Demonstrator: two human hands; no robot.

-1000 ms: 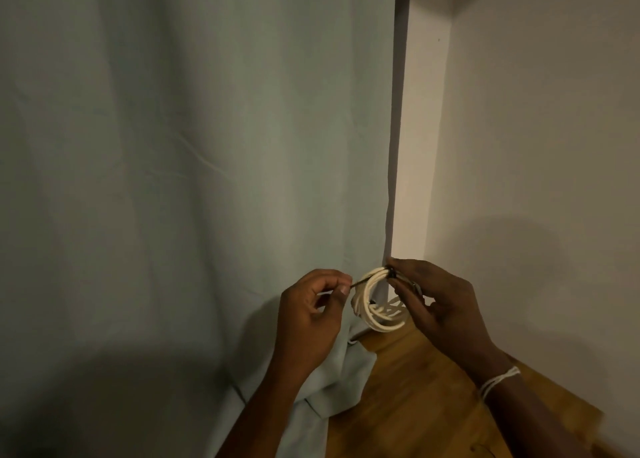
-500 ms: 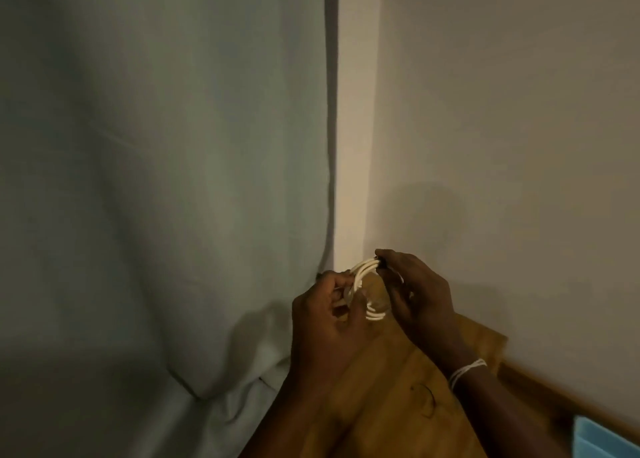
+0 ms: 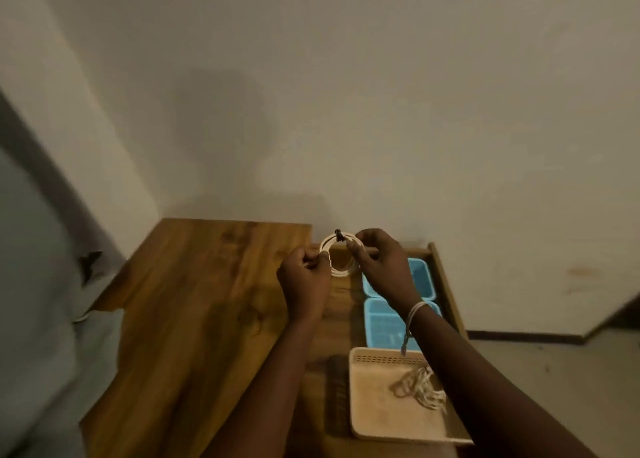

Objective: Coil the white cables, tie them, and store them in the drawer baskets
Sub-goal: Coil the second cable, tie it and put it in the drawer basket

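Note:
A coiled white cable (image 3: pixel 337 271) with a dark tie (image 3: pixel 339 235) at its top is held up between both hands above the open drawer. My left hand (image 3: pixel 304 281) grips the coil's left side. My right hand (image 3: pixel 382 267) pinches its right side near the tie. Below them the open drawer (image 3: pixel 446 284) holds two blue baskets (image 3: pixel 420 274) (image 3: pixel 382 322) and a beige basket (image 3: pixel 381 409). Another bundle of white cable (image 3: pixel 419 385) lies in the beige basket, partly hidden by my right forearm.
A wooden tabletop (image 3: pixel 194 301) spreads to the left of the drawer. A pale curtain (image 3: pixel 38 284) hangs at the far left. The plain wall stands close behind, and the floor (image 3: pixel 554 388) shows at the right.
The view has swung right and down from the curtain to the open drawer with its baskets. Both hands still hold the coil, now over the drawer's far end.

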